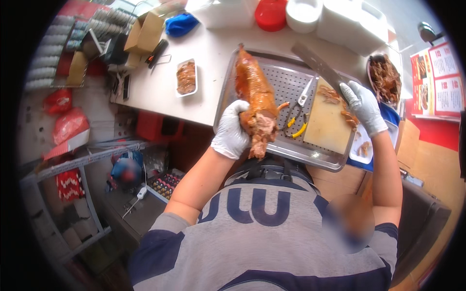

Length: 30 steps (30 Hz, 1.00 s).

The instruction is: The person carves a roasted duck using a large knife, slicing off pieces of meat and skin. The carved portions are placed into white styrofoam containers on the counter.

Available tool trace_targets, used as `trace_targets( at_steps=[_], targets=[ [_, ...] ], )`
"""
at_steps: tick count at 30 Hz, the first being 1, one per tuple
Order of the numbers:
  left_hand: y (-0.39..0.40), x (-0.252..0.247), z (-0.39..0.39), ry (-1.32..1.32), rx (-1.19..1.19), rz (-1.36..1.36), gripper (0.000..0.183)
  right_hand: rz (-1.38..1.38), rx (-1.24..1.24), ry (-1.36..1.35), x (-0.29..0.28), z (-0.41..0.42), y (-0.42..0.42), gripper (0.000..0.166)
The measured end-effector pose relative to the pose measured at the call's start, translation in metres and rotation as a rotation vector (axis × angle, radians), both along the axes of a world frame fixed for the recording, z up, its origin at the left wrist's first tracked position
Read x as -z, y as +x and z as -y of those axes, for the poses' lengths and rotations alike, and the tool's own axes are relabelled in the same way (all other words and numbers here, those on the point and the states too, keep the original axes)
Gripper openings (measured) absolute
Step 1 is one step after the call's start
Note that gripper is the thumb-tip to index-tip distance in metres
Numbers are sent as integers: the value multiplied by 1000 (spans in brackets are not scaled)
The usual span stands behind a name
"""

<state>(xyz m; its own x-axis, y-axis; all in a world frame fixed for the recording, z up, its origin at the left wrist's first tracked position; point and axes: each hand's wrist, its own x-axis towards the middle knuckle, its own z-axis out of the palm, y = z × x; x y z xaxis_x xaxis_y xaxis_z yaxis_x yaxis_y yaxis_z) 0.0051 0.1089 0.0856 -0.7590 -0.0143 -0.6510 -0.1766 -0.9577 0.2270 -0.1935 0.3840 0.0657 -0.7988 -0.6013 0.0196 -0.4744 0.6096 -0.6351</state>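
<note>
My gloved left hand [233, 129] grips a glossy brown roast duck [256, 85] near its cut end, where pale meat shows. The bird lies over the left part of a perforated metal tray [291, 74]. In my gloved right hand [360, 105] is a cleaver [318, 65], its broad blade slanting up and to the left. Beneath that blade, a cutting board [326, 131] carries sliced pieces of meat [329, 94]. Kitchen scissors [298, 105] with yellow-and-black handles rest between the duck and the board, their blades pointing away from me.
Left of the tray stands a white container of sliced meat [186, 78]. A bowl of bones and meat scraps [384, 78] is at the far right, above a white tray with scraps [364, 147]. White boxes [353, 25] and a red container [271, 14] line the back.
</note>
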Motion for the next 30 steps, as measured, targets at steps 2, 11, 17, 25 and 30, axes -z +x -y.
trace_targets(
  at_steps=[2,11,17,25,30],
  targets=[
    [-2,-10,-8,28,1,-48,48,180,-59,-104,-49,37,32,38],
    [3,-55,-26,-124,37,-113,47,-468,-339,-230,-108,100,87,22],
    [8,-60,-22,-142,47,-128,45,-546,-349,-234,-113,104,93,22],
    [13,-58,-14,-125,15,-251,49,-596,-367,-151,-111,92,96,23],
    [11,-57,-14,-152,-8,-259,52,-625,-365,-117,-100,83,88,25]
  ],
)
